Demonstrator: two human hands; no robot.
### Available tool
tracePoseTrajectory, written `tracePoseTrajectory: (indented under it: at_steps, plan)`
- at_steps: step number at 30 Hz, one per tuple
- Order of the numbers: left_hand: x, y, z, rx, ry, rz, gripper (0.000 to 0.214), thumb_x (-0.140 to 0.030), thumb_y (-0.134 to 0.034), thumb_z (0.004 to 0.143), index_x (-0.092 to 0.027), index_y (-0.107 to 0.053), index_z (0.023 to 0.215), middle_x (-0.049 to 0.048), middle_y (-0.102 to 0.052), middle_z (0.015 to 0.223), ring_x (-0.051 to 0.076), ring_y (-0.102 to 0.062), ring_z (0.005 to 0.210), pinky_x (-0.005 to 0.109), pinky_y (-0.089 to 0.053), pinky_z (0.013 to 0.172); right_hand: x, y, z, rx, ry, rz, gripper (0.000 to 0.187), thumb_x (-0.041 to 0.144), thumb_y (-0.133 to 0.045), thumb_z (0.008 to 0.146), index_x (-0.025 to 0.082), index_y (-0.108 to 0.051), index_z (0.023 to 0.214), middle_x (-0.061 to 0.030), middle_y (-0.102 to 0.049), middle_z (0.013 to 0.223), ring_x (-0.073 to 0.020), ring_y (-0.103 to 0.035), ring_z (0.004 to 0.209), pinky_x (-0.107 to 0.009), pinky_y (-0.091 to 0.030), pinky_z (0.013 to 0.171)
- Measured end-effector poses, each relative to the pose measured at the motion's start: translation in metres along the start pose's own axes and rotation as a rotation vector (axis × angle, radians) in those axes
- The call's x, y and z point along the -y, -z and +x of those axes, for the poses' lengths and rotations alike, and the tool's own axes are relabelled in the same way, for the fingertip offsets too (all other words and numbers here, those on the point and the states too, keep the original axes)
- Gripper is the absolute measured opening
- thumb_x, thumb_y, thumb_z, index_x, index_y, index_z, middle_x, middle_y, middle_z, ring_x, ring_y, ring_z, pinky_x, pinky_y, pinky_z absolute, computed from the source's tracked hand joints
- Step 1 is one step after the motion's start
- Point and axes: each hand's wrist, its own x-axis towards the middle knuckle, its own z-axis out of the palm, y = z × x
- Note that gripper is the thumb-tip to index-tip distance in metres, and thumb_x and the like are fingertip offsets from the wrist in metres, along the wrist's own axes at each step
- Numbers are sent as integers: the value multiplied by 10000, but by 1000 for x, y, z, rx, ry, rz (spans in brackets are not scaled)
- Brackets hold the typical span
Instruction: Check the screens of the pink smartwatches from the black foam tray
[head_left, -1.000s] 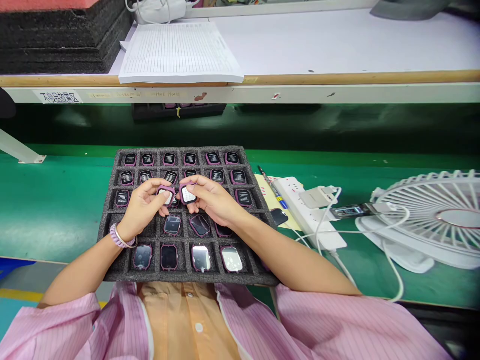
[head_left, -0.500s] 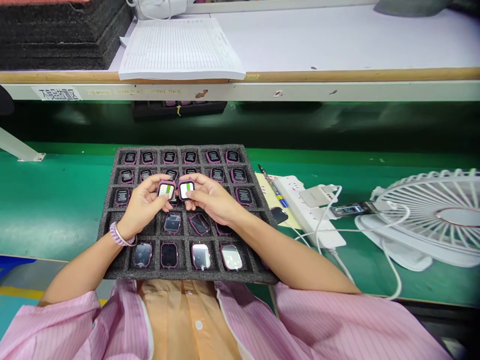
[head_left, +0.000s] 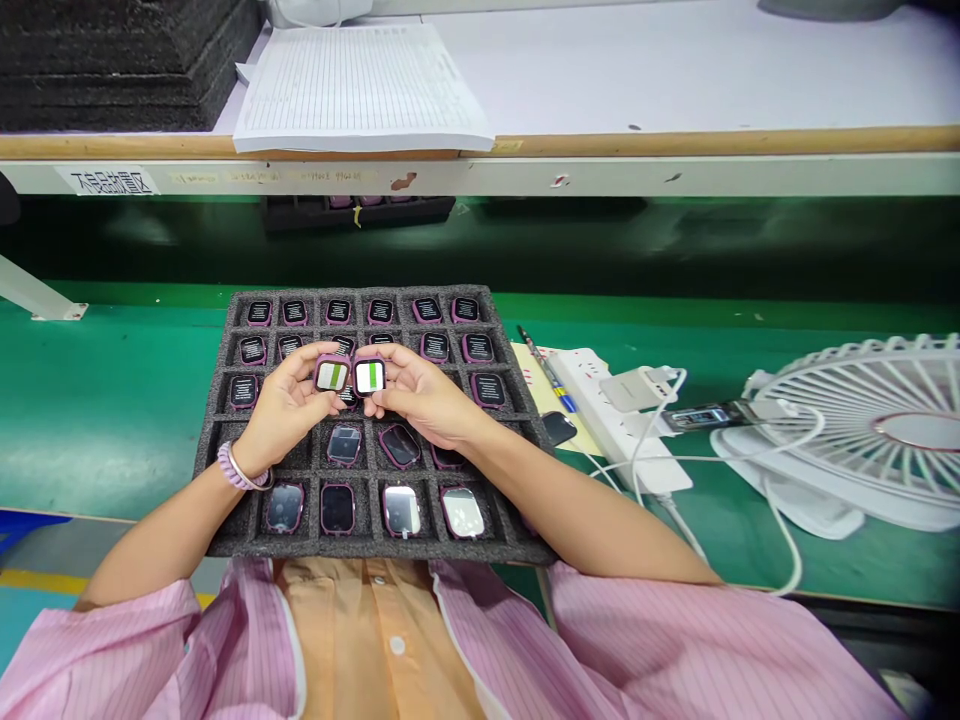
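My left hand (head_left: 289,400) grips a purple-rimmed smartwatch body (head_left: 331,376) whose lit screen shows white and green. Close beside it, my right hand (head_left: 424,395) has a second smartwatch body (head_left: 370,376) with a similar white and green screen. Both are held over a dark foam tray (head_left: 300,459) divided into square pockets. Watch bodies in the upper rows, such as this watch (head_left: 259,313), show lines of text on black. In the lower rows the watches (head_left: 338,509) have blank screens, some reflecting light. My hands and forearms cover some of the pockets.
Right of the tray lie a white power strip (head_left: 611,415) with a charger and cables, a pen (head_left: 546,370) and a white fan (head_left: 885,430). A raised shelf (head_left: 637,80) carries a stack of printed sheets (head_left: 360,90) and black foam trays (head_left: 127,65). Another tray (head_left: 300,213) sits underneath.
Both thumbs have slid down off the screens to the lower edges, baring more of the green and white display. The two held watches have shifted slightly; the trayed ones stay put.
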Motion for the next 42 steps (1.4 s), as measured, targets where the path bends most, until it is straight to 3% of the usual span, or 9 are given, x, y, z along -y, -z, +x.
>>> tracePoseTrajectory:
  at_steps: [3, 6, 13, 22, 32, 42]
  plan:
    - [-4, -1, 0, -23, -18, 63, 364, -305, -797, 808, -182, -664, 1124, 37, -696, 1000, 84, -596, 654, 188, -561, 571, 1, 1, 0, 1, -53, 12, 391, 313, -837, 831, 194, -631, 1141, -4, -710, 872, -123, -663, 610, -221, -525, 553]
    - [-6, -1, 1, -47, -38, 102, 314, -393, -802, 847, -192, -685, 1058, 31, -673, 954, 91, -555, 647, 181, -509, 518, 2, 3, 0, -11, -82, 36, 403, 446, -843, 883, 190, -643, 1122, -27, -726, 904, -124, -664, 590, -223, -525, 538]
    - [-1, 2, 2, -33, -58, 75, 388, -327, -814, 837, -196, -656, 1166, 30, -658, 953, 92, -550, 662, 175, -499, 542, 0, 4, 0, 7, -51, 56, 410, 276, -842, 861, 201, -629, 1203, 2, -709, 859, -155, -725, 704, -242, -587, 640]
    - [1, 2, 1, -38, -37, 51, 500, -261, -795, 804, -199, -601, 1261, 49, -658, 1071, 99, -578, 741, 181, -531, 626, -1, 2, 0, 13, -32, 71, 545, 154, -835, 757, 208, -606, 1249, 1, -715, 980, -148, -742, 758, -255, -624, 694]
    - [3, 3, 2, -26, -45, 8, 603, -194, -782, 746, -214, -562, 1307, 62, -658, 1177, 85, -618, 729, 181, -545, 608, -2, 2, 0, 20, 5, 52, 551, 113, -806, 727, 211, -594, 1226, 3, -718, 973, -141, -726, 725, -247, -605, 663]
    - [-1, 1, 0, -9, -2, -4, 606, -146, -706, 709, -209, -565, 1296, 63, -674, 1228, 98, -703, 721, 227, -616, 693, 0, 3, 1, -2, -51, 65, 407, 268, -811, 844, 207, -627, 1202, -5, -712, 898, -170, -730, 700, -287, -613, 640]
